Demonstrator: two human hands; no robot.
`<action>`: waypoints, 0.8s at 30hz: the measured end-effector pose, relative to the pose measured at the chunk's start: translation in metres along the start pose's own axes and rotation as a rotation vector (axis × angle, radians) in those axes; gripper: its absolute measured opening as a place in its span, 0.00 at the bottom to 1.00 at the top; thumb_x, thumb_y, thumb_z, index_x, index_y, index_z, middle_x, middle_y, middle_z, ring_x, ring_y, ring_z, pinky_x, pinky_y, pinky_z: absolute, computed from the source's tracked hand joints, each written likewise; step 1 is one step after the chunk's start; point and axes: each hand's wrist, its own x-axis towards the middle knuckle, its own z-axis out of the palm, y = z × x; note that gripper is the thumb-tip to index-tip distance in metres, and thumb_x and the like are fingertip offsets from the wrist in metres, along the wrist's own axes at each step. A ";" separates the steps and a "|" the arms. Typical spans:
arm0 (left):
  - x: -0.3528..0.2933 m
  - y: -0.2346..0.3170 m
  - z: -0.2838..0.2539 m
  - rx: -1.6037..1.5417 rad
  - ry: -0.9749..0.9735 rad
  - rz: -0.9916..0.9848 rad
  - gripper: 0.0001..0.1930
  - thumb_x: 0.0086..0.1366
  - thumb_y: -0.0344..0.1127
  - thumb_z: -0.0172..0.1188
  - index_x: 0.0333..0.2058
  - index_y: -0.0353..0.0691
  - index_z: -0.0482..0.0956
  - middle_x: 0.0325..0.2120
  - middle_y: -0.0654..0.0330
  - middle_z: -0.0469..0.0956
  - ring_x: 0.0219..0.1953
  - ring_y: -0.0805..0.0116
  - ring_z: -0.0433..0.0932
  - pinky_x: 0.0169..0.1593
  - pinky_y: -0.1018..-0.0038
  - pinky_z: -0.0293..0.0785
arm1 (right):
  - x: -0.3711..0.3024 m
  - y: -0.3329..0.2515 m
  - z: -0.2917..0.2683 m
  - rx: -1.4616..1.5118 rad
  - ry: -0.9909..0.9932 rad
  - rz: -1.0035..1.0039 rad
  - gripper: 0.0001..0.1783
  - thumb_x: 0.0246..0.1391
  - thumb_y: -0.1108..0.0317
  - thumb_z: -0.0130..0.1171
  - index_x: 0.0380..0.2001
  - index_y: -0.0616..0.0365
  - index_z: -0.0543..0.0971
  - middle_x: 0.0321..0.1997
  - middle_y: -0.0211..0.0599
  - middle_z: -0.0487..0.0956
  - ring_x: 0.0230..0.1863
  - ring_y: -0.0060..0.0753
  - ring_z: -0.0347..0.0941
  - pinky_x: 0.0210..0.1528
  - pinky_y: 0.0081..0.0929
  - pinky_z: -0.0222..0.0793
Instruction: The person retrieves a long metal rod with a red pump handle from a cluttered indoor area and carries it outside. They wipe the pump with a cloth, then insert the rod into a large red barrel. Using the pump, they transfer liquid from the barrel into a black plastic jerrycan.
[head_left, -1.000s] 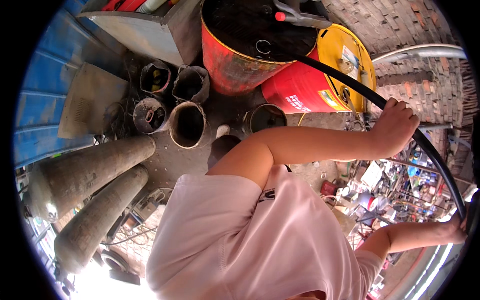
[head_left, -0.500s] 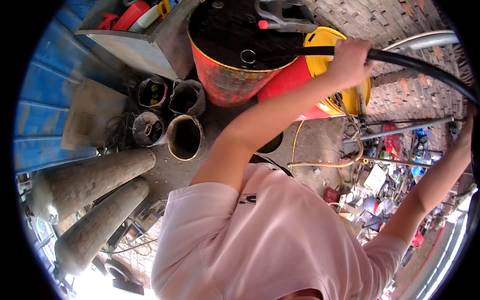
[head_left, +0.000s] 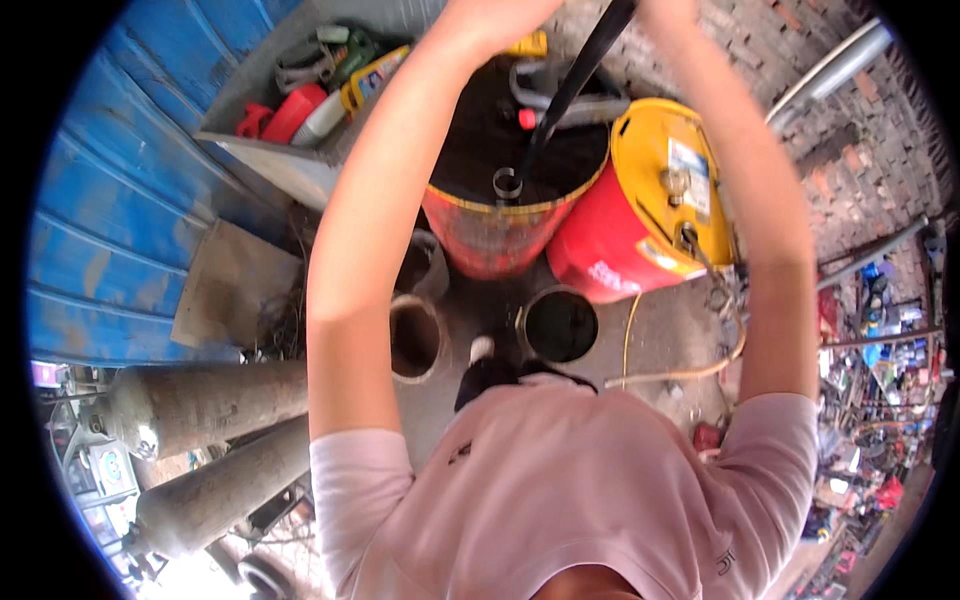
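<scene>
A blue ribbed metal wall with paler worn patches rose on the left, a tan panel standing near its foot. On the right was a brick wall, its courses rough and reddish grey, with a pale pipe before it. Between them spread a dull grey floor. Bright white light flared at the lower left.

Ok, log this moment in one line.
left hand: raised, grip out of frame | right hand: beside black hose, grip unseen | black hose: slants down to dark-topped red drum
</scene>
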 end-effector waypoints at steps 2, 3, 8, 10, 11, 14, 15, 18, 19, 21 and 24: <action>0.002 0.004 -0.026 0.049 0.065 0.052 0.30 0.55 0.45 0.61 0.51 0.35 0.65 0.49 0.48 0.69 0.52 0.56 0.69 0.55 0.67 0.63 | -0.024 -0.022 0.055 0.362 0.067 0.048 0.12 0.54 0.56 0.52 0.28 0.53 0.71 0.15 0.30 0.72 0.17 0.30 0.69 0.21 0.27 0.67; 0.005 0.013 -0.029 0.002 0.066 0.047 0.30 0.50 0.47 0.64 0.48 0.34 0.68 0.46 0.49 0.72 0.50 0.56 0.70 0.53 0.67 0.64 | -0.042 -0.033 0.071 0.526 0.097 0.068 0.15 0.54 0.56 0.52 0.21 0.55 0.70 0.13 0.29 0.69 0.15 0.25 0.67 0.22 0.25 0.65; 0.009 -0.038 -0.009 0.098 0.263 -0.094 0.31 0.48 0.42 0.70 0.45 0.28 0.68 0.39 0.53 0.76 0.41 0.70 0.75 0.49 0.72 0.69 | -0.068 -0.001 0.122 0.720 0.025 0.240 0.16 0.51 0.63 0.57 0.18 0.67 0.74 0.14 0.32 0.71 0.16 0.23 0.69 0.17 0.26 0.63; -0.010 -0.037 -0.011 0.138 0.403 -0.227 0.31 0.47 0.42 0.71 0.42 0.25 0.67 0.36 0.51 0.76 0.40 0.69 0.75 0.45 0.73 0.71 | -0.087 -0.008 0.134 0.837 -0.071 0.312 0.17 0.50 0.62 0.58 0.17 0.66 0.73 0.13 0.32 0.71 0.14 0.21 0.67 0.15 0.24 0.61; -0.017 -0.044 -0.011 0.146 0.437 -0.279 0.31 0.47 0.41 0.71 0.41 0.24 0.65 0.36 0.50 0.76 0.40 0.68 0.75 0.44 0.73 0.72 | -0.092 -0.003 0.145 0.836 -0.096 0.332 0.17 0.50 0.63 0.58 0.17 0.66 0.73 0.13 0.31 0.70 0.11 0.20 0.64 0.14 0.23 0.60; -0.038 -0.066 -0.002 0.150 0.473 -0.309 0.29 0.47 0.31 0.70 0.42 0.24 0.60 0.39 0.49 0.73 0.41 0.69 0.75 0.46 0.73 0.72 | -0.109 -0.012 0.157 0.879 -0.062 0.162 0.16 0.50 0.62 0.59 0.18 0.63 0.74 0.14 0.28 0.71 0.17 0.18 0.66 0.18 0.22 0.61; -0.040 -0.069 0.006 -0.110 0.522 -0.274 0.27 0.49 0.28 0.68 0.42 0.25 0.62 0.39 0.50 0.74 0.41 0.69 0.75 0.46 0.73 0.71 | -0.114 -0.007 0.162 0.824 -0.069 0.161 0.14 0.49 0.63 0.60 0.18 0.64 0.74 0.15 0.26 0.71 0.21 0.15 0.65 0.21 0.23 0.62; -0.055 -0.098 0.011 -0.253 0.521 -0.323 0.23 0.48 0.27 0.68 0.39 0.27 0.66 0.40 0.51 0.74 0.44 0.66 0.74 0.48 0.73 0.69 | -0.120 0.020 0.184 0.741 -0.039 0.099 0.14 0.47 0.66 0.60 0.18 0.66 0.74 0.15 0.26 0.72 0.21 0.15 0.63 0.23 0.25 0.62; -0.055 -0.075 0.010 -0.436 0.456 -0.318 0.22 0.50 0.26 0.65 0.42 0.27 0.66 0.39 0.57 0.76 0.43 0.73 0.73 0.47 0.74 0.69 | -0.124 0.027 0.189 0.748 -0.020 0.122 0.13 0.46 0.67 0.59 0.17 0.67 0.73 0.15 0.28 0.72 0.22 0.15 0.63 0.23 0.27 0.63; -0.060 -0.091 0.017 -0.488 0.420 -0.308 0.20 0.51 0.29 0.66 0.42 0.31 0.70 0.37 0.60 0.77 0.41 0.75 0.74 0.46 0.76 0.69 | -0.132 0.045 0.194 0.712 -0.009 0.148 0.14 0.46 0.66 0.60 0.16 0.66 0.73 0.14 0.29 0.72 0.19 0.16 0.64 0.20 0.25 0.61; -0.081 -0.108 0.021 -0.423 0.354 -0.437 0.20 0.51 0.31 0.67 0.42 0.34 0.73 0.37 0.62 0.77 0.40 0.76 0.75 0.46 0.77 0.69 | -0.149 0.050 0.187 0.780 -0.131 0.238 0.15 0.49 0.65 0.59 0.15 0.63 0.72 0.13 0.28 0.71 0.16 0.19 0.67 0.18 0.22 0.62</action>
